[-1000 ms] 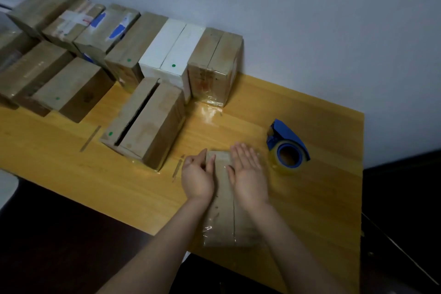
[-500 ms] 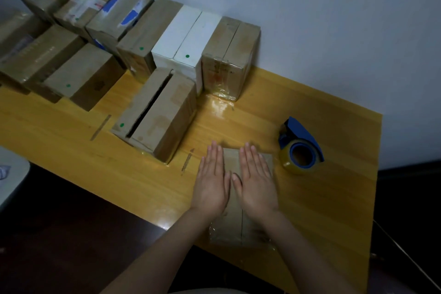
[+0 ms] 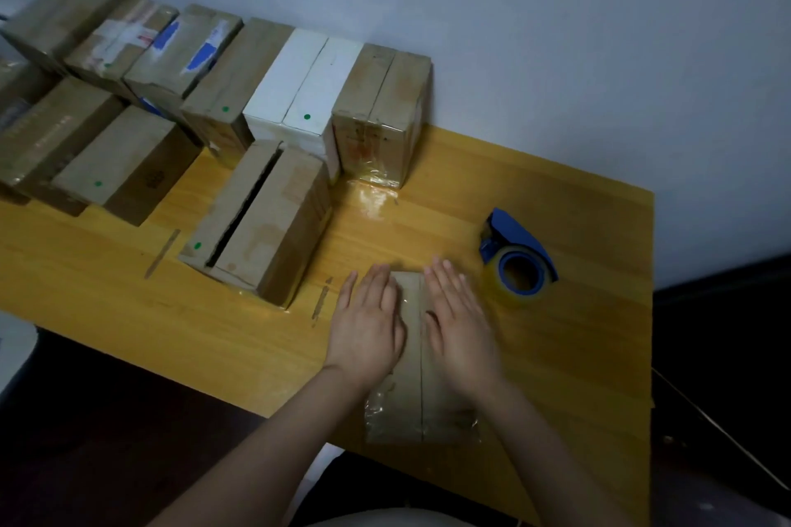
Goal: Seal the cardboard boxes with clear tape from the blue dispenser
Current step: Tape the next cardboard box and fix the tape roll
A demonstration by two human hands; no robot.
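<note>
A small cardboard box (image 3: 411, 402) lies flat near the table's front edge, its two top flaps meeting in a seam down the middle, with clear tape crinkled at its near end. My left hand (image 3: 368, 325) lies flat on the left flap, fingers straight. My right hand (image 3: 458, 325) lies flat on the right flap, fingers straight and slightly blurred. The blue tape dispenser (image 3: 515, 257) with its clear roll rests on the table just right of the box, held by neither hand.
A box with an open gap along its top (image 3: 261, 222) stands left of my hands. Several more brown and white boxes (image 3: 308, 98) line the wall at the back left. The wooden table (image 3: 556, 355) ends at the right and front; strips of tape residue mark it.
Both hands have flattened and slid apart on the box top, exposing the middle seam; a second ago the left fingers were curled at the flap edge. The camera moved slightly.
</note>
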